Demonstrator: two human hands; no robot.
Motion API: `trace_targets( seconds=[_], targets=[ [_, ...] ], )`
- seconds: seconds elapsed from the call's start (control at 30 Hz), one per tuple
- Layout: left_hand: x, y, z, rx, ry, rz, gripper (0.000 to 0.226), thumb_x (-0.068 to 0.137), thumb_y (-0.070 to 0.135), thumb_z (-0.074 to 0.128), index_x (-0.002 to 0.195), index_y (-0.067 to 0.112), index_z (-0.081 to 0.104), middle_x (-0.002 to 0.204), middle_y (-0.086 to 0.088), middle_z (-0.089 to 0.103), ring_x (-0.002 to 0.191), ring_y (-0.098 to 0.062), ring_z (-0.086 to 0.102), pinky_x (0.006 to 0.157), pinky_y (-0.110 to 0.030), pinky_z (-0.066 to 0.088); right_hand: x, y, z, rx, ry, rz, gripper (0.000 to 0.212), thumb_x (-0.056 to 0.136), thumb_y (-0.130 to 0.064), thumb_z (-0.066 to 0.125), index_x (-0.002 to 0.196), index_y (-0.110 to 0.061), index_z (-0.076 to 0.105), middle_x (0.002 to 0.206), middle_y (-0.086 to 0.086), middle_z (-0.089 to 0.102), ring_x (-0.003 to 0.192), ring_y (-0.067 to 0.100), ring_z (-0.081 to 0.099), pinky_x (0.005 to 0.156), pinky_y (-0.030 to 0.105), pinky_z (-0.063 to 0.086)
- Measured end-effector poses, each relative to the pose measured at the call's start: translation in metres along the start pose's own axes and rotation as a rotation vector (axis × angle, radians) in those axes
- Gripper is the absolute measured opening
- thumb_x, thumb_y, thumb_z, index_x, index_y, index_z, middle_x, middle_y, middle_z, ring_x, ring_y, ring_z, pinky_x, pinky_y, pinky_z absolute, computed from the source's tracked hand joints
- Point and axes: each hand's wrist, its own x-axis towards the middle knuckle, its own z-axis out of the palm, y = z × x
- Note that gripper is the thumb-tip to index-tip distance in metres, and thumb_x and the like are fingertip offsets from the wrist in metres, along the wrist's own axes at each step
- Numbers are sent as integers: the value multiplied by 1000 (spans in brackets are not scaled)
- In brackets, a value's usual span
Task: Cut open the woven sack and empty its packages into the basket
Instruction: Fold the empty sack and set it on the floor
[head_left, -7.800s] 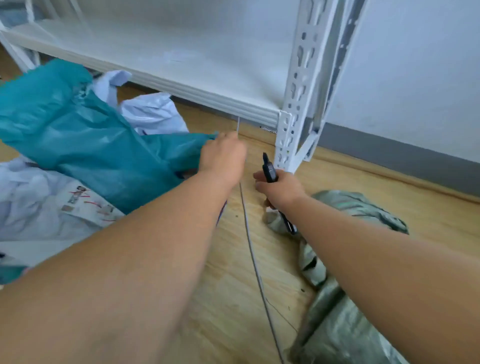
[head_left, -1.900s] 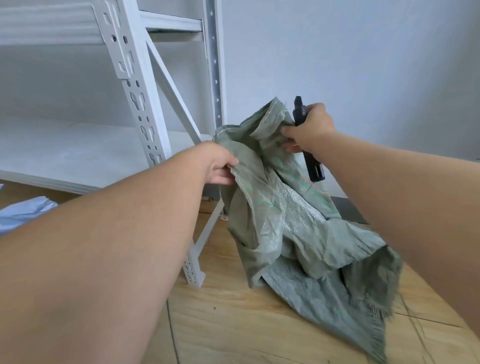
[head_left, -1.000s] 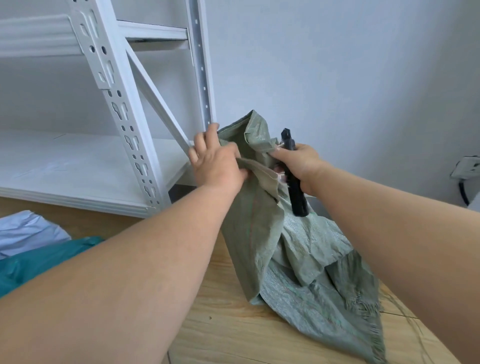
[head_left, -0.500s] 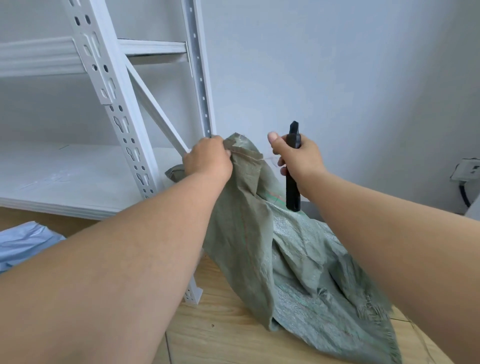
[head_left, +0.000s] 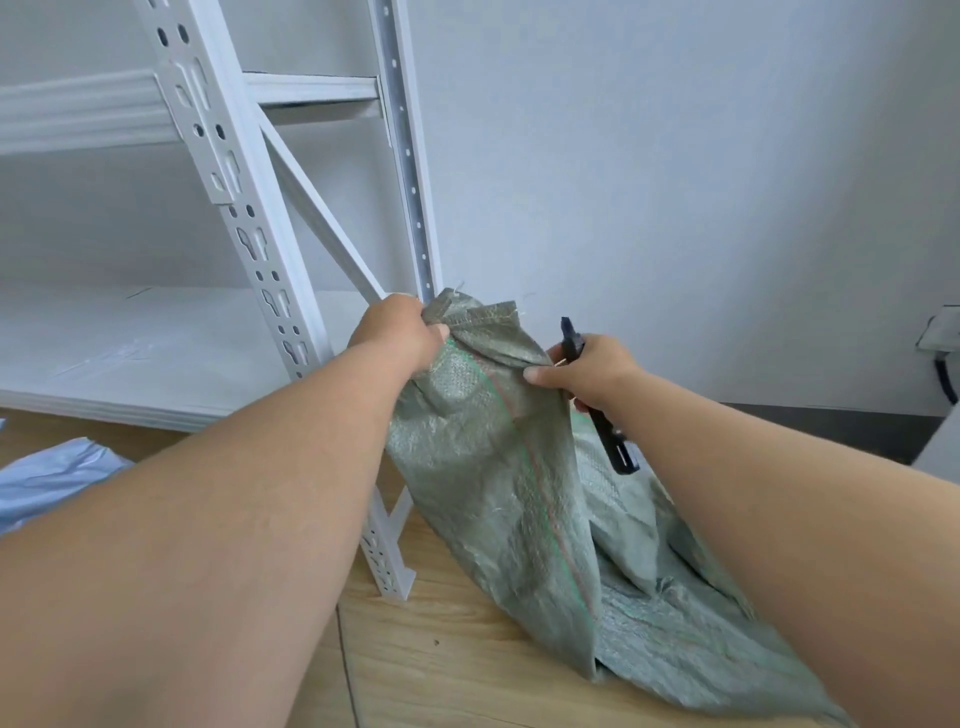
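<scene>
A limp grey-green woven sack (head_left: 498, 483) hangs from both my hands, and its lower part trails on the wooden floor. My left hand (head_left: 397, 332) grips the sack's bunched top edge. My right hand (head_left: 587, 371) holds a black cutter (head_left: 610, 441) in its fist and pinches a fold of the sack with thumb and fingers. The sack looks flat and slack. I see no basket.
A white metal shelving rack (head_left: 260, 244) stands to the left, its front post foot (head_left: 389, 577) on the floor beside the sack. A light blue plastic package (head_left: 57, 478) lies at the left edge. A grey wall is behind, with a socket (head_left: 943, 332) at the right.
Both hands have dropped slightly and drawn the sack's top edge out between them. The right hand, which held only the cutter half a second ago, now also pinches the sack.
</scene>
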Motion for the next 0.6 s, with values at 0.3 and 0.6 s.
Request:
trace_targets(
  seconds=[0.3, 0.6],
  targets=[
    [-4, 1, 7, 21, -141, 56, 44, 91, 46, 59, 117, 12, 62, 119, -8, 62, 111, -28, 57, 84, -30, 42, -10, -6, 10, 249, -6, -63, 31, 76, -27, 82, 88, -17, 56, 69, -5, 51, 55, 10, 47, 51, 22, 40],
    [-5, 4, 7, -179, -38, 181, 11, 92, 26, 60, 102, 29, 61, 114, 1, 61, 113, -21, 56, 87, -27, 41, -15, -16, 14, 82, -294, -113, 35, 74, -21, 83, 67, -20, 48, 60, -3, 47, 52, 15, 41, 54, 24, 36]
  ],
)
